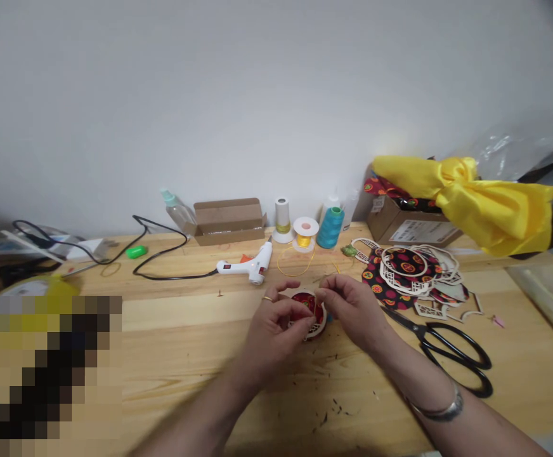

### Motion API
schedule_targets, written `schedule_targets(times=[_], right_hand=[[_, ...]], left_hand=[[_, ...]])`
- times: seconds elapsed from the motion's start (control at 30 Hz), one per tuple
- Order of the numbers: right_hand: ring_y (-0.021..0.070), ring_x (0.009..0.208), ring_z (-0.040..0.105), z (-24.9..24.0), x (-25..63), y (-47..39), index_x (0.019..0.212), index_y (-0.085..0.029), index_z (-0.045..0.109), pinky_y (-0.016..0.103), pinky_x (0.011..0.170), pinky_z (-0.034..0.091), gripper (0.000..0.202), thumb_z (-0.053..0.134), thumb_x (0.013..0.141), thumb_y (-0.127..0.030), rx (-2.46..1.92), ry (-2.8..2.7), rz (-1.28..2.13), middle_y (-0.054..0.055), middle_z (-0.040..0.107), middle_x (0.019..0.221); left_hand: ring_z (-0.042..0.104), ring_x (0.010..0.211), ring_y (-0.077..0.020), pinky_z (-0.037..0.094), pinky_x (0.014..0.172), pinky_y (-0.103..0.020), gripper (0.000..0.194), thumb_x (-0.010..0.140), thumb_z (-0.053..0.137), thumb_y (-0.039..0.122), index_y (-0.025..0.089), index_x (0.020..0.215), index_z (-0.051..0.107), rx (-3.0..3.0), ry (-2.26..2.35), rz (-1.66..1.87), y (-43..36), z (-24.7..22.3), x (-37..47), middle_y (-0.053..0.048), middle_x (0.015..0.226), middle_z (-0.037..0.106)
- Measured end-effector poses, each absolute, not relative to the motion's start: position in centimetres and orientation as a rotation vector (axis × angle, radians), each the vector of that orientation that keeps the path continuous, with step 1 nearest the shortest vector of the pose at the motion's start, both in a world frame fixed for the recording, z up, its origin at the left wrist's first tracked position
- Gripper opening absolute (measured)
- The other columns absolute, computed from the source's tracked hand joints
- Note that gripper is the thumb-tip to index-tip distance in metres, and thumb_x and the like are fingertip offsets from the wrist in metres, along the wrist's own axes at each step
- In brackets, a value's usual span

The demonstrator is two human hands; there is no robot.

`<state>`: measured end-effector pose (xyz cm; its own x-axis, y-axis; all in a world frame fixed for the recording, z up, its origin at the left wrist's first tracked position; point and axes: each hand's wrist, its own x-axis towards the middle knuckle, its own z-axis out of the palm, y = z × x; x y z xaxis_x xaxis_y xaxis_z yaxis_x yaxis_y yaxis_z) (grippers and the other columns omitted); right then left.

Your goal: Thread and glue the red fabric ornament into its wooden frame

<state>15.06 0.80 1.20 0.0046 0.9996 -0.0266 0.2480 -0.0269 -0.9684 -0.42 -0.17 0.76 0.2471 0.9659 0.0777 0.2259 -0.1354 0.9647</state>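
Observation:
A small round piece with a pale wooden rim and red patterned fabric (304,299) lies between my hands, low over the table. Thumb and index finger of my left hand (274,320) are pinched together over it, and a thin yellowish cord (315,306) seems to run up from them. My right hand (352,310) closes its fingertips on this cord at the piece's upper right edge. Fingers cover part of the piece. A cord end (326,277) shows just beyond my right fingertips.
Black scissors (419,330) lie to the right, below wooden cut-outs (404,289) and dark patterned fabric (371,273). A white glue gun (243,268), a yellow cord spool (304,241), a teal thread cone (330,227) and a cardboard box (231,231) stand farther back.

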Motion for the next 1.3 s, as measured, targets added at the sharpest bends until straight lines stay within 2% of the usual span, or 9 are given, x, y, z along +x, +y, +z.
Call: schedule_targets(times=[0.13,0.27,0.47,0.63,0.77,0.87,0.97,1.1,1.3], right_hand=[[0.0069,0.043,0.039,1.22,14.67,0.59,0.062,-0.016,0.051,0.019,0.041,0.028,0.017,0.058,0.07,-0.028,-1.242,-1.125,1.439,-0.003,0.053,0.052],[0.0036,0.04,0.033,1.39,14.35,0.29,0.06,-0.015,0.049,0.017,0.04,0.023,0.019,0.061,0.068,-0.028,-1.104,-0.998,1.625,-0.004,0.05,0.051],[0.0045,0.041,0.033,1.91,14.36,0.21,0.059,-0.015,0.049,0.018,0.039,0.026,0.019,0.06,0.068,-0.027,-1.222,-1.144,1.501,-0.006,0.044,0.047],[0.0084,0.049,0.043,1.88,14.22,0.24,0.058,-0.016,0.053,0.02,0.047,0.035,0.012,0.057,0.068,-0.022,-1.308,-1.338,1.344,-0.003,0.052,0.053],[0.0097,0.05,0.045,1.84,14.14,0.23,0.057,-0.016,0.052,0.021,0.049,0.037,0.012,0.057,0.067,-0.022,-1.343,-1.362,1.337,-0.003,0.052,0.052],[0.0099,0.05,0.046,1.87,14.17,0.24,0.057,-0.016,0.053,0.021,0.049,0.037,0.012,0.057,0.067,-0.022,-1.354,-1.379,1.321,-0.003,0.052,0.052],[0.0097,0.051,0.046,1.83,14.24,0.25,0.058,-0.016,0.054,0.021,0.05,0.038,0.011,0.057,0.066,-0.021,-1.364,-1.385,1.293,-0.003,0.053,0.053],[0.0098,0.052,0.046,1.75,14.29,0.25,0.06,-0.016,0.054,0.021,0.05,0.038,0.01,0.058,0.066,-0.022,-1.367,-1.379,1.299,-0.003,0.053,0.055],[0.0086,0.05,0.043,2.04,14.54,0.38,0.058,-0.016,0.052,0.02,0.048,0.036,0.013,0.058,0.067,-0.023,-1.389,-1.396,1.279,-0.004,0.05,0.052]], left_hand=[[0.05,0.098,-0.0188,0.039,0.083,-0.031,0.007,0.068,0.062,0.015,0.017,0.064,0.067,1.659,1.175,0.975,-0.3,0.45,-0.14,-0.009,0.108,0.047],[0.05,0.098,-0.019,0.038,0.086,-0.032,0.007,0.068,0.062,0.015,0.017,0.063,0.066,1.626,1.147,0.968,-0.26,0.44,-0.06,-0.008,0.105,0.048],[0.046,0.11,-0.0208,0.036,0.092,-0.032,0.005,0.073,0.057,0.017,0.017,0.078,0.057,1.306,1.065,1.084,-0.31,0.8,-0.26,-0.008,0.111,0.049],[0.053,0.099,-0.0189,0.042,0.085,-0.031,0.026,0.077,0.053,0.017,0.017,0.102,0.052,1.225,0.914,0.969,-0.63,0.68,-0.05,-0.008,0.108,0.055],[0.058,0.082,-0.0163,0.046,0.072,-0.028,0.027,0.079,0.051,0.018,0.017,0.105,0.05,1.231,0.923,0.893,-0.74,0.53,0.12,-0.007,0.092,0.061],[0.059,0.079,-0.0166,0.046,0.071,-0.028,0.025,0.08,0.05,0.022,0.016,0.104,0.053,1.253,0.984,0.866,-0.65,0.54,0.06,-0.007,0.09,0.063],[0.058,0.08,-0.0167,0.045,0.072,-0.027,0.018,0.079,0.051,0.023,0.015,0.092,0.06,1.312,1.031,0.877,-0.53,0.67,-0.1,-0.006,0.087,0.064],[0.056,0.069,-0.0147,0.044,0.064,-0.024,0.016,0.078,0.052,0.026,0.015,0.077,0.063,1.322,1.085,0.869,-0.4,0.91,-0.19,-0.003,0.073,0.064],[0.056,0.065,-0.0139,0.043,0.061,-0.023,0.016,0.076,0.054,0.029,0.016,0.074,0.063,1.267,1.139,0.886,0.01,0.86,-0.44,-0.001,0.069,0.063]])
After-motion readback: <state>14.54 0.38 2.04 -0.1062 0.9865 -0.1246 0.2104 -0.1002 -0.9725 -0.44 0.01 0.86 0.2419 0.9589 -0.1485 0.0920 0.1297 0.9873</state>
